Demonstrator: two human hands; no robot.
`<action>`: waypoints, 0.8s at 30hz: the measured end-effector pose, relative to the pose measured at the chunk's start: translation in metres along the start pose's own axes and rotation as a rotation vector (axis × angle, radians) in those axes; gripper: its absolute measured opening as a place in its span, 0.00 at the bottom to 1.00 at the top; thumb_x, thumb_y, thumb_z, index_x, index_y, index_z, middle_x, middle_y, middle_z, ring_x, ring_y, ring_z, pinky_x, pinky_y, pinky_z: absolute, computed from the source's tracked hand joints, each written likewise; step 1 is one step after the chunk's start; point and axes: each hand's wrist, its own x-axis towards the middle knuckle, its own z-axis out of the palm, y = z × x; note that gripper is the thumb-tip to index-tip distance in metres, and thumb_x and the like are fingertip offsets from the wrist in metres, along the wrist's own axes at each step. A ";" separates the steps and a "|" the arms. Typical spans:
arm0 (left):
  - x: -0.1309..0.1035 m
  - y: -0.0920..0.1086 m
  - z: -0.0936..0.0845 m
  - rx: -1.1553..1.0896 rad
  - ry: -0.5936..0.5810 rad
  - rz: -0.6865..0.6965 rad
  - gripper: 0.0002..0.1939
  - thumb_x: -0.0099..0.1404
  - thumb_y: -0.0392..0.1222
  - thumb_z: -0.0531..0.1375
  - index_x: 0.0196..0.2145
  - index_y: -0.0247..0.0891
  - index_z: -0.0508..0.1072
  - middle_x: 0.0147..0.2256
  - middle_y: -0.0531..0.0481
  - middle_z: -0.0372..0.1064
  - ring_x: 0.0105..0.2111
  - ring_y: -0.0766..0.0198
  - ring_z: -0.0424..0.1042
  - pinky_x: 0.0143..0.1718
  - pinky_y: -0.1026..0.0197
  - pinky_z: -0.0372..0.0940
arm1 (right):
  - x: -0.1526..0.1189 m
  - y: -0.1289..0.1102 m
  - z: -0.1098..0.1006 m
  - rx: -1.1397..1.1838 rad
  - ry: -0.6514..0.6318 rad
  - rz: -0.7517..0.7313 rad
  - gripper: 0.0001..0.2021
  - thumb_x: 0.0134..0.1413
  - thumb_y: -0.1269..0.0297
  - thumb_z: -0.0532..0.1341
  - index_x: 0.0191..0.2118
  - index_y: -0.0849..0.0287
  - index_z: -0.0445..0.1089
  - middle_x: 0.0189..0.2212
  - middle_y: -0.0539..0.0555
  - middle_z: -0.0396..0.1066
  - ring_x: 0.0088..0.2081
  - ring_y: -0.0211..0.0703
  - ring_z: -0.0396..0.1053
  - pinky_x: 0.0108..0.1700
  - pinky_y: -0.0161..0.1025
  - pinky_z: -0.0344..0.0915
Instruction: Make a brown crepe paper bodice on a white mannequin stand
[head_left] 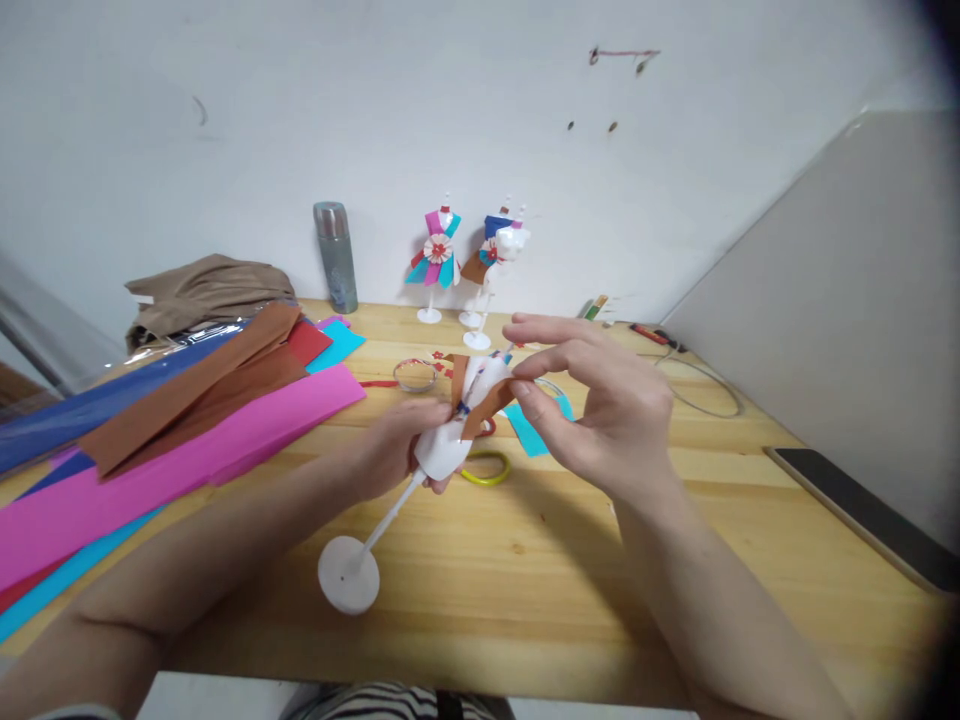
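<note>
My left hand [390, 445] is wrapped round the torso of a small white mannequin [442, 452], which tilts with its round base [349, 577] towards me. Brown strips lie over its shoulders, and a dark blue band crosses its waist. Thumb and forefinger of my right hand [607, 410] close on the upper edge of the right-hand brown strip [489, 405]; the other fingers stretch out above. Beneath the hands lie yellow-handled scissors [486, 480], partly hidden, and a turquoise piece [531, 430]. The mannequin's neck is partly covered by my right hand's fingers.
Several small mannequins, one dressed in pink and turquoise [439, 250], stand by the wall. Left of them are a flask [336, 258], a brown cloth [214, 290] and coloured sheets [247, 430]. A roll of tape [415, 375] lies mid-table; a dark flat device [855, 510] lies right.
</note>
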 end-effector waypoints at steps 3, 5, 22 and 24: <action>-0.004 -0.002 0.002 0.025 0.033 0.015 0.17 0.69 0.49 0.59 0.41 0.30 0.79 0.23 0.50 0.70 0.19 0.67 0.68 0.18 0.66 0.64 | 0.000 0.000 -0.001 -0.001 0.021 -0.008 0.06 0.54 0.75 0.63 0.33 0.54 0.72 0.43 0.57 0.80 0.48 0.54 0.79 0.48 0.51 0.76; -0.005 -0.001 0.004 0.028 0.047 0.001 0.17 0.68 0.48 0.60 0.42 0.30 0.79 0.23 0.50 0.70 0.18 0.67 0.68 0.17 0.66 0.63 | 0.000 0.000 0.000 -0.027 0.022 -0.027 0.07 0.54 0.75 0.63 0.34 0.54 0.71 0.43 0.57 0.80 0.48 0.55 0.79 0.48 0.51 0.76; -0.012 0.005 0.010 0.153 0.046 -0.088 0.29 0.65 0.68 0.59 0.40 0.34 0.70 0.24 0.50 0.71 0.18 0.68 0.67 0.20 0.66 0.59 | -0.004 0.004 0.012 -0.154 0.016 -0.139 0.09 0.55 0.77 0.62 0.34 0.53 0.71 0.42 0.57 0.80 0.47 0.54 0.79 0.46 0.54 0.78; -0.011 0.005 0.010 0.162 0.047 -0.116 0.28 0.67 0.67 0.57 0.40 0.36 0.70 0.24 0.51 0.71 0.17 0.68 0.66 0.19 0.66 0.59 | -0.004 0.004 0.014 -0.125 0.016 -0.137 0.10 0.55 0.78 0.62 0.33 0.53 0.71 0.41 0.56 0.80 0.47 0.54 0.79 0.46 0.54 0.78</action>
